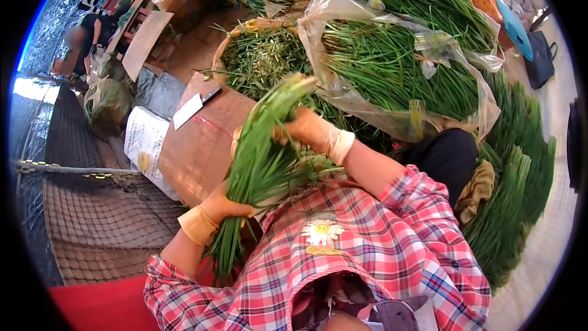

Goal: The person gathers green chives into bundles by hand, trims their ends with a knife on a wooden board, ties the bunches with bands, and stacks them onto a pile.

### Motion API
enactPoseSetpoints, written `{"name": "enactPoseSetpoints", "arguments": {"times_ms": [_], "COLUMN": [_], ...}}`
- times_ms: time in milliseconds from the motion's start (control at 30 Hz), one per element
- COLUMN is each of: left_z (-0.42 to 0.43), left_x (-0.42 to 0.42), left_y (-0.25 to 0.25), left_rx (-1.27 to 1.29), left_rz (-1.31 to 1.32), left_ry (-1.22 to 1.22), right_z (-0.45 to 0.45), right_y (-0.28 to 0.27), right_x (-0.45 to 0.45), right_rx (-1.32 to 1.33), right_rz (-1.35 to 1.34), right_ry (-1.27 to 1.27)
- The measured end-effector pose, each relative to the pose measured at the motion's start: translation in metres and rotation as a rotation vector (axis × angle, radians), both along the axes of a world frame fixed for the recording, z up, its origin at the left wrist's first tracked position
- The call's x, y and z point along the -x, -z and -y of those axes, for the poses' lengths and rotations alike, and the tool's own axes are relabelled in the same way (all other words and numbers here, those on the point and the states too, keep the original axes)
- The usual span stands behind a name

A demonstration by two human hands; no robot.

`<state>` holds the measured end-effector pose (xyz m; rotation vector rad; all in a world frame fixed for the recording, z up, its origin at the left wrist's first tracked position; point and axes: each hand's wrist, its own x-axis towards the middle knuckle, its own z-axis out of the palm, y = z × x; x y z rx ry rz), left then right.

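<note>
My left hand, in an orange glove, is wrapped round the lower, leafy part of a bunch of long green stalks. Higher up, at the pale stem ends, my right hand is closed on the same bunch, its fingertips partly hidden by leaves. The bunch slants across my lap, over the edge of a brown board. A cleaver with a black handle lies on that board, left of the bunch. Loose trimmings fill a container just beyond the board.
An open clear plastic bag wraps a big heap of green stalks at the upper right. More stalks lie along the right side. Another person is at the far upper left. Netting covers the left foreground.
</note>
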<state>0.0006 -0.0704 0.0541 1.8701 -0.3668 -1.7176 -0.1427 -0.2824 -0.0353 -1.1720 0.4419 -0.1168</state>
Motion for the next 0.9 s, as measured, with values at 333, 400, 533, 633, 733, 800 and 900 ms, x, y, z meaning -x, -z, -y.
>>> {"name": "enactPoseSetpoints", "arguments": {"times_ms": [333,400,533,633,733,800,900], "left_z": [-0.006,0.001,0.002,-0.005,0.001,0.007,0.002], "left_x": [-0.004,0.007,0.003,-0.002,0.004,0.011,0.008], "left_y": [0.015,0.027,0.020,0.011,0.021,0.035,0.041], "left_rx": [0.030,0.146,0.115,-0.018,0.054,0.150,0.246], "left_rz": [-0.093,0.030,0.003,-0.109,-0.060,0.017,0.047], "left_ry": [-0.061,-0.004,0.008,-0.042,-0.035,0.020,0.051], "right_z": [0.047,0.021,0.056,0.105,0.058,0.013,0.009], "right_y": [0.002,0.009,0.047,0.052,0.003,-0.004,0.011], "right_x": [0.043,0.018,0.008,0.050,0.044,0.033,0.010], "right_rx": [-0.267,-0.027,-0.084,-0.370,-0.193,-0.078,-0.106], "right_rz": [0.006,-0.100,-0.079,0.063,-0.192,-0.147,-0.145], "right_ry": [0.273,0.240,0.558,0.798,0.275,-0.024,0.046]}}
